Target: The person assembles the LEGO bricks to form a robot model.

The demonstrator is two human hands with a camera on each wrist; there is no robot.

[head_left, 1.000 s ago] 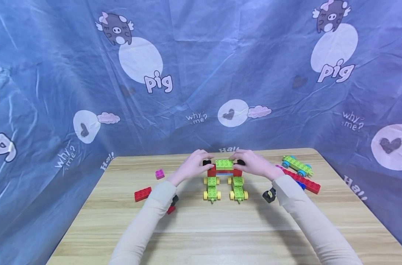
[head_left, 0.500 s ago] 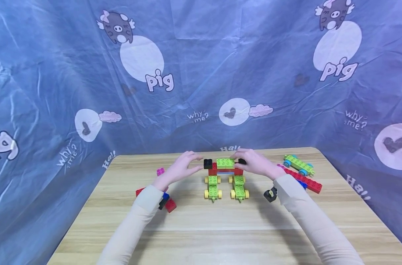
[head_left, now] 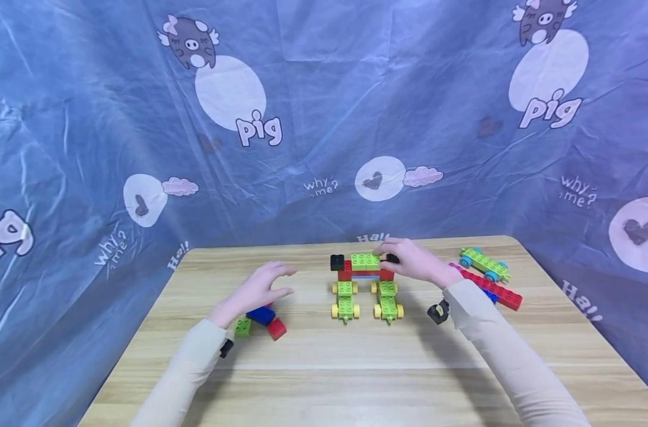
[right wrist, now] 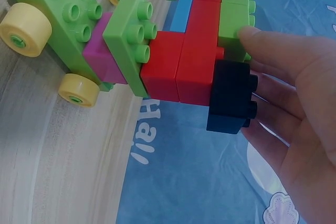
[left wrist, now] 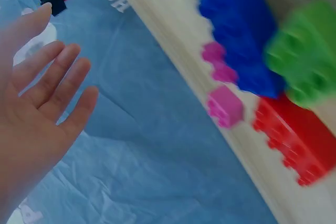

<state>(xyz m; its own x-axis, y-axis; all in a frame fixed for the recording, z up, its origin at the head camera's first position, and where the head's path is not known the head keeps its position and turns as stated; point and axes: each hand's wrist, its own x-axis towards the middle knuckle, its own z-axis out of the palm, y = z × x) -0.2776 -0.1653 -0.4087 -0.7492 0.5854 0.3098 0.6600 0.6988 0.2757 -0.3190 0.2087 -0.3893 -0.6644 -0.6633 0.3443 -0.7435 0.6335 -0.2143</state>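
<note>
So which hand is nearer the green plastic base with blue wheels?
Right. The right hand is left of that base; the left hand, farther left, past the multicolour brick build.

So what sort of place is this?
Probably a screened-off play corner: a wooden table, a blue pig-print sheet hung behind and beside it, and a wheeled toy-brick build on top.

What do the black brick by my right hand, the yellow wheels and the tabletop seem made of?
Black brick: probably hard plastic, fairly matte, given its crisp edges and moulded studs. Yellow wheels: likely plastic, smooth with a soft sheen and even colour. Tabletop: wood or wood-look laminate, low sheen; streaky grain shows, but the pictures don't settle which.
</note>
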